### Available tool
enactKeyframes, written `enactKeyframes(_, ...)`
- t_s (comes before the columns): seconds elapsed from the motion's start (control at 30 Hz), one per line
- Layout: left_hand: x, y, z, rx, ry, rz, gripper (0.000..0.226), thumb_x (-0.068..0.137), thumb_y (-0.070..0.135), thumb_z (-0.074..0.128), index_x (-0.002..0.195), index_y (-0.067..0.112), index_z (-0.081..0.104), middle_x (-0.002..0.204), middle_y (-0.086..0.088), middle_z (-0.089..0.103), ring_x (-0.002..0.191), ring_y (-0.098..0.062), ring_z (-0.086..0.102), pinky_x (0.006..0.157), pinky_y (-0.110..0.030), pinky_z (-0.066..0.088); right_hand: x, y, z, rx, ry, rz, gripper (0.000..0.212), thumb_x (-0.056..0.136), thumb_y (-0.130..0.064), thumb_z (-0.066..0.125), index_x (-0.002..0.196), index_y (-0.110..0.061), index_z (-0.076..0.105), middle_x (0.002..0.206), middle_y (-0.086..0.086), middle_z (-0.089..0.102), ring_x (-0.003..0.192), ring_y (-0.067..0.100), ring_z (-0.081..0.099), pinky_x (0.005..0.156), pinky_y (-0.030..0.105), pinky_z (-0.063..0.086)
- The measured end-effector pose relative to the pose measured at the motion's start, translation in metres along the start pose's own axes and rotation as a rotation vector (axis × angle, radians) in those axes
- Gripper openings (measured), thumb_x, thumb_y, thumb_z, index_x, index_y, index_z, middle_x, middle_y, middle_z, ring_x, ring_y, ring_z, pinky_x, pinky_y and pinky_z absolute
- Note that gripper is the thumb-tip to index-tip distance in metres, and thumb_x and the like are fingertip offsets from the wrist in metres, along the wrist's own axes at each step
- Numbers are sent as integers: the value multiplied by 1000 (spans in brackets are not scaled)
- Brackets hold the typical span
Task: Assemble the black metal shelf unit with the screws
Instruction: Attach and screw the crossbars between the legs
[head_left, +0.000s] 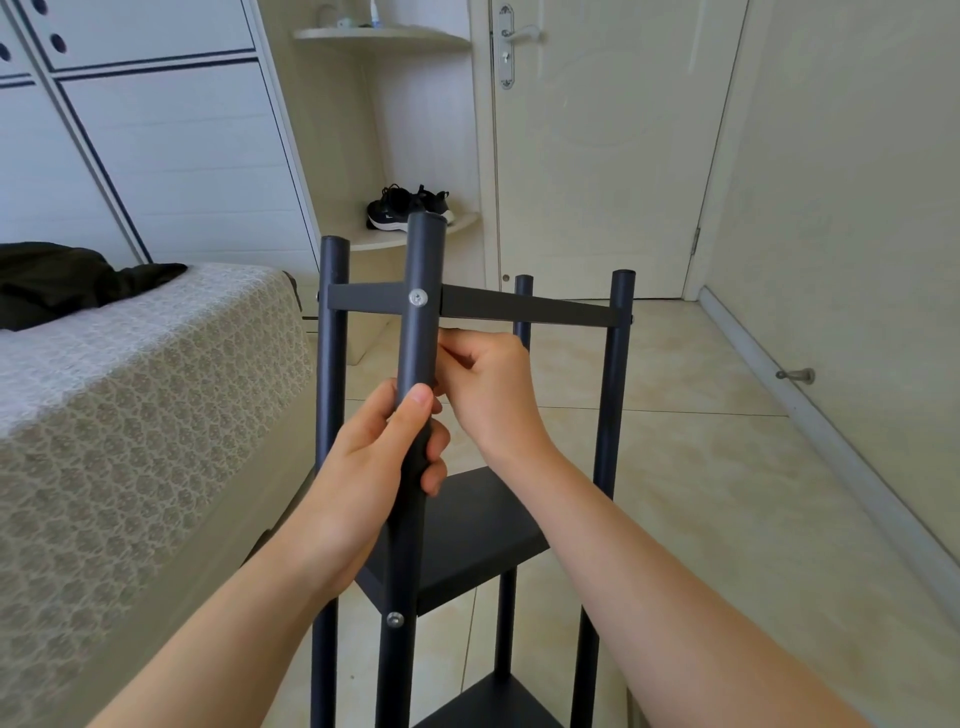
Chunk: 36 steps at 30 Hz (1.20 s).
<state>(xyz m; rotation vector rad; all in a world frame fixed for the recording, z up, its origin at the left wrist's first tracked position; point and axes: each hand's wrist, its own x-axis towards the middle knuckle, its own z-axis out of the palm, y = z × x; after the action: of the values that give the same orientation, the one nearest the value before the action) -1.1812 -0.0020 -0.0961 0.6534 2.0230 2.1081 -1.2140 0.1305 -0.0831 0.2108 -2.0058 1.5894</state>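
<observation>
The shelf unit (467, 525) is standing on the floor (701, 467) right of the bed (130, 389), nearly assembled: the left hand (384, 457) is gripping the near post (422, 332), two screws (417, 298) seated, while the right hand (488, 395) is curling its fingers (457, 358) behind it, contents hidden.

both arms are bare from wrist up past the elbow. the left hand (384, 457) and right hand (493, 395) are bare too, fingers (415, 410) with short, plain nails.
</observation>
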Motion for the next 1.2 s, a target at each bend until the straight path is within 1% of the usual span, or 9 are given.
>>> enactKeyframes(0.2,0,0,-1,-1,0,6,29,91,58,55,95,31,65,74,4,53,64,-13,49,67,-30,47,-4,-1,-8,-88,-57,-24,25,96,-13,61,79,-2,74,66,8,68,64,21,65,71,42,56)
enactKeyframes(0.3,0,0,0,3,-6,2,34,86,64,57,94,32,65,74,4,54,63,-13,50,66,-28,49,-7,-2,-16,-120,-63,-26,24,95,-15,61,78,-4,74,63,3,67,61,14,63,68,31,55)
enactKeyframes(0.37,0,0,-1,5,-8,-2,38,81,67,59,92,31,64,74,4,54,63,-13,51,66,-27,50,-7,-5,-23,-134,-62,-9,23,94,-16,62,78,-8,75,57,-5,61,57,8,58,63,24,50)
enactKeyframes(0.53,1,-2,0,16,-14,-6,29,87,62,55,90,34,63,73,5,54,62,-12,52,66,-28,50,-8,-11,-37,-170,-81,8,23,94,-14,61,77,-8,75,51,-9,52,53,6,50,62,30,47)
enactKeyframes(0.77,1,-1,3,30,-26,-1,27,90,60,54,91,34,63,73,4,54,63,-13,52,70,-32,47,-9,-19,-43,-198,-121,8,23,94,-15,61,78,-12,76,53,-4,55,54,9,51,65,32,50)
enactKeyframes(0.93,0,1,4,31,-31,3,36,81,67,56,91,34,63,73,5,54,63,-13,52,69,-29,49,-8,-20,-40,-207,-117,-2,28,96,-19,62,73,-11,76,58,-7,63,54,2,55,66,22,46)
enactKeyframes(1.03,0,1,3,32,-39,5,35,82,67,56,92,34,64,73,5,54,63,-12,52,67,-27,51,-8,-16,-36,-215,-108,-24,27,97,-21,62,78,-10,78,64,-4,69,56,3,59,68,25,52)
enactKeyframes(1.13,0,1,3,28,-45,8,36,82,67,57,93,34,64,73,5,54,63,-12,52,66,-26,51,-8,-11,-31,-202,-78,-47,24,96,-20,62,83,-9,79,65,-7,68,58,3,62,66,22,53)
enactKeyframes(1.2,0,1,4,29,-51,13,34,82,67,57,92,35,64,73,5,54,63,-12,52,66,-26,51,-8,-7,-28,-185,-50,-58,23,96,-18,63,80,-9,77,63,-12,64,58,4,62,64,20,51)
